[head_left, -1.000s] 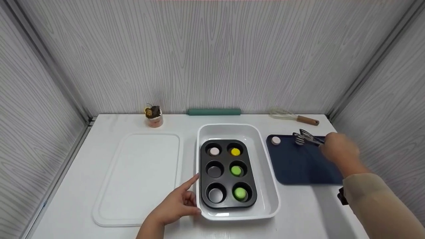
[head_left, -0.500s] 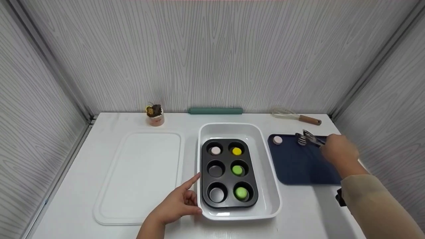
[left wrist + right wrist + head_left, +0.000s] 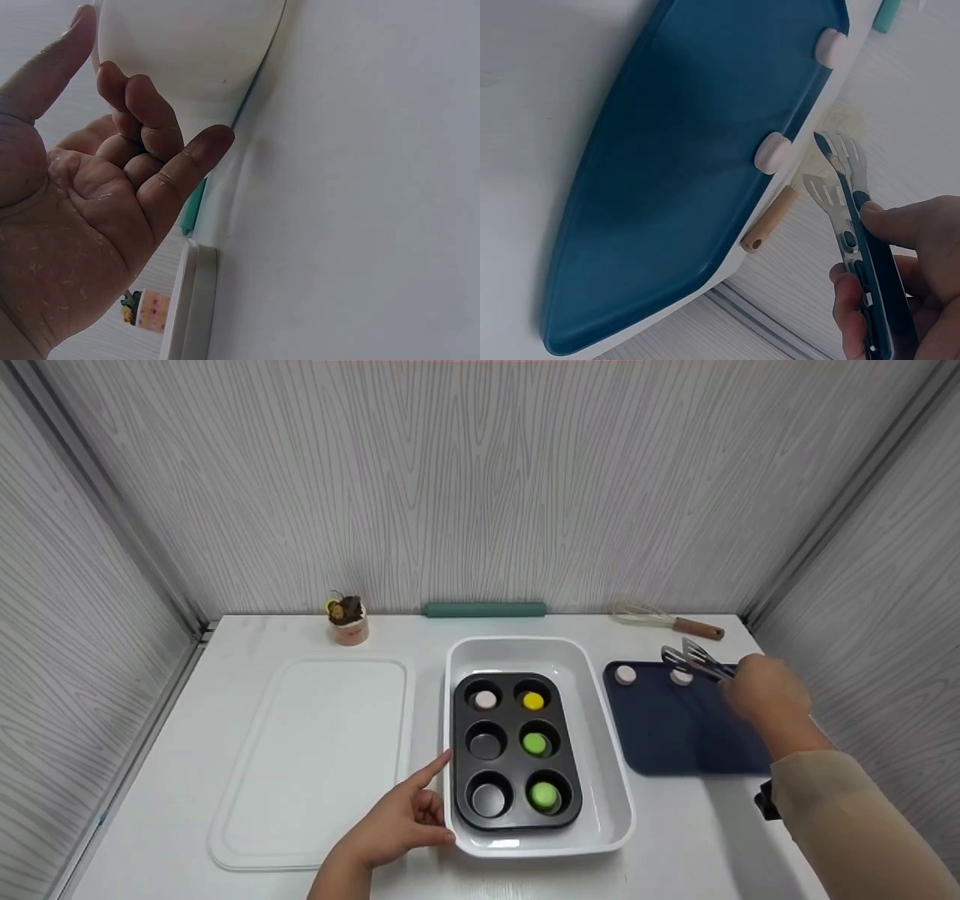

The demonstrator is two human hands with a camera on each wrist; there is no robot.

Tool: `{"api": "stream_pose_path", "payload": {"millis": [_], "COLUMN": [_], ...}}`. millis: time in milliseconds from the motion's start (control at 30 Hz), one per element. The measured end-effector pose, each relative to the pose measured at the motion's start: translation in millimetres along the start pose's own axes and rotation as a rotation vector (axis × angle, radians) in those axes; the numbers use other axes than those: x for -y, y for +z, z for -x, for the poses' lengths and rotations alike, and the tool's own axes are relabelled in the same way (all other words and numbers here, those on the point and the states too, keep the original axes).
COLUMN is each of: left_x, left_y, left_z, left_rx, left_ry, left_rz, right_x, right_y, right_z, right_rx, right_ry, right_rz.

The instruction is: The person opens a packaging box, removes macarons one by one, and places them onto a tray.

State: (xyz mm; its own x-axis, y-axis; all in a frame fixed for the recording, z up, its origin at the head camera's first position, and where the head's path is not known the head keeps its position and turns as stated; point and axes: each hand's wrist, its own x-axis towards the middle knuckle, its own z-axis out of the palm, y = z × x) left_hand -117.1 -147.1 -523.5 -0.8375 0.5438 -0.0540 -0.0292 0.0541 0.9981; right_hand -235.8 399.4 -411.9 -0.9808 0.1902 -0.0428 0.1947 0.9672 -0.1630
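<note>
Right grip (image 3: 766, 690) is clasped round slotted serving tongs (image 3: 876, 259), thumb on 1 side of the handle, fingers on the other. Their 2 heads stand apart, raised near a pale pink macaron (image 3: 772, 153) at 12 o'clock on the blue tray (image 3: 667, 735), not touching it. A 2nd pink macaron (image 3: 832, 49) sits at about 10 o'clock. Left grip (image 3: 396, 821), released and holding nothing, rests index finger and thumb against the white baking dish (image 3: 598, 799) at 8 o'clock, which should keep it from sliding.

Lining up the tongs for a pick looks like the step in hand. The heads are best lowered with 1 on each side of the nearer macaron, level with its waist, before any squeeze. Pressure should be light: it could crack or pop out sideways. With the tray edge so near at 12 o'clock, a steeper angle may help. Toward 9 o'clock stands the muffin tin (image 3: 513, 761), its 9 and 7 o'clock cups unfilled; any carry that way would need to clear the dish wall.
</note>
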Motion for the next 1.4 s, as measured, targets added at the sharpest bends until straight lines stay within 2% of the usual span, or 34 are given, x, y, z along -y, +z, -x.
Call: {"api": "stream_pose_path", "payload": {"millis": [267,500,767,933,1067,1400], "left_x": [1.8,4.5,2.4,1.2,1.7,0.7], "left_y": [-0.1,-0.5,0.4,0.8,0.1,-0.4], "left_z": [0.4,0.8,0.6,0.4,-0.5,0.0], "left_rx": [0.006,0.014,0.009,0.007,0.013,-0.007], "left_ry": [0.021,0.039,0.040,0.028,0.036,0.002], "left_rz": [0.002,0.015,0.004,0.005,0.014,-0.010], "right_x": [19,41,70,92,111,154], "right_y": [4,10,10,10,11,29], "right_z": [14,21,31,40,47,59], "right_rx": [-0.052,-0.149,-0.182,-0.133,-0.098,-0.163], "right_ry": [-0.050,-0.196,-0.356,-0.425,-0.446,-0.446], "right_rz": [-0.026,-0.074,-0.114,-0.133,-0.119,0.000]}}
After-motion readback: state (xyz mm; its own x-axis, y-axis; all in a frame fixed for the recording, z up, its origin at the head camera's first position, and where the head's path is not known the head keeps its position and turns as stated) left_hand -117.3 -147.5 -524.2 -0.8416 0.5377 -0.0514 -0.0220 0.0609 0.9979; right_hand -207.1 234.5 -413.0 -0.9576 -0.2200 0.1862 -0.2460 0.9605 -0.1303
